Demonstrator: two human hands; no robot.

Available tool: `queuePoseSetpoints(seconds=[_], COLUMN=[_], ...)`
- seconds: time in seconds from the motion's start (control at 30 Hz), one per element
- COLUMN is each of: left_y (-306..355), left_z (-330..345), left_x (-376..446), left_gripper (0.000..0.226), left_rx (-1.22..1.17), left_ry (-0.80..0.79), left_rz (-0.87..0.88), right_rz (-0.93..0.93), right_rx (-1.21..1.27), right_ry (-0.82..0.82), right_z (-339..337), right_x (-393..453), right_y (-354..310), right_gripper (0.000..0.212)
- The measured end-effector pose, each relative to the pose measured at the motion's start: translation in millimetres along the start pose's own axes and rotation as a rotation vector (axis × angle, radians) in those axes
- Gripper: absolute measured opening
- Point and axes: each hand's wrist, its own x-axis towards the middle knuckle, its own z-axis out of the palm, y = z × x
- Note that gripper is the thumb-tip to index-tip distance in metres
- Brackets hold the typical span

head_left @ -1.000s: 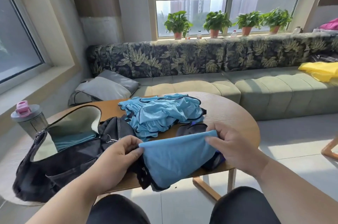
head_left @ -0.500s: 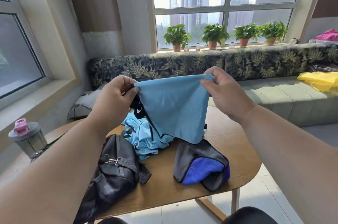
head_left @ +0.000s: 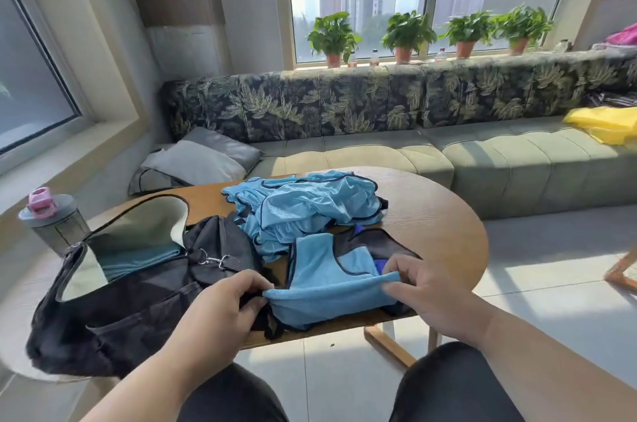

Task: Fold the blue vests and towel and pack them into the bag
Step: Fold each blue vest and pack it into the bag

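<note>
A light blue vest (head_left: 324, 278) with dark trim lies flat at the near edge of the wooden table (head_left: 437, 232). My left hand (head_left: 220, 301) pinches its near left corner and my right hand (head_left: 431, 290) pinches its near right corner. It partly covers a dark pouch with a royal-blue lining (head_left: 377, 251). Behind it sits a crumpled heap of more blue vests (head_left: 303, 204). The black bag (head_left: 138, 287) lies open on the left, with a folded teal cloth (head_left: 138, 259) inside.
A grey shaker bottle with a pink lid (head_left: 51, 221) stands left of the bag. A green sofa (head_left: 517, 159) runs behind the table, with grey cushions (head_left: 200, 159) and a yellow cloth (head_left: 606, 123). Potted plants line the sill. A wooden leg (head_left: 620, 270) shows at right.
Both hands lifted the blue vest high off the dark pouch, then brought it back down. It now lies spread on the table's near edge over the pouch.
</note>
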Motion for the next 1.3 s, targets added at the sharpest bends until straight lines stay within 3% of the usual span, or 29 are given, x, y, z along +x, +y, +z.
queuePoseSetpoints(seconds=[0.3,0.5,0.63,0.77,0.9,1.0,1.17,1.3], left_y=[11.3,14.5,8.9,9.6,16.5,26.4,26.5,15.1], left_z=[-4.7,-2.8,4.1,2.5,-13.5,-21.8,-10.8,-13.2], left_x=[-7.4,34.9,75.7,95.9,99.6,101.1,100.7,108.3], left_gripper=[0.028,0.016,0.015,0.024,0.04,0.021,0.088,0.093], left_rx=[-0.477,-0.173,-0.105,-0.187,-0.271,-0.126,0.072,0.146], left_ry=[-0.058,0.011,0.02,0.085,0.301,0.418,0.537,0.661], left_rz=[-0.156,-0.145,-0.186,-0.115,0.001,0.115,0.184,0.322], right_rz=[-0.022,0.049,0.074,-0.011,-0.138,-0.271,-0.366,-0.397], right_rx=[0.143,0.3,0.38,0.489,0.703,0.636,0.673,0.67], right_ry=[-0.05,0.033,0.106,0.155,0.138,0.146,0.131,0.142], right_z=[0.1,-0.6,-3.9,-14.2,-30.1,-42.1,-55.3,-63.5], right_x=[-18.6,13.9,51.9,78.6,93.8,102.3,108.7,110.5], right_y=[2.9,1.0,-2.7,-19.3,-49.2,-77.6,-118.0,-132.5], right_gripper=[0.012,0.01,0.013,0.009,0.006,0.007,0.011,0.009])
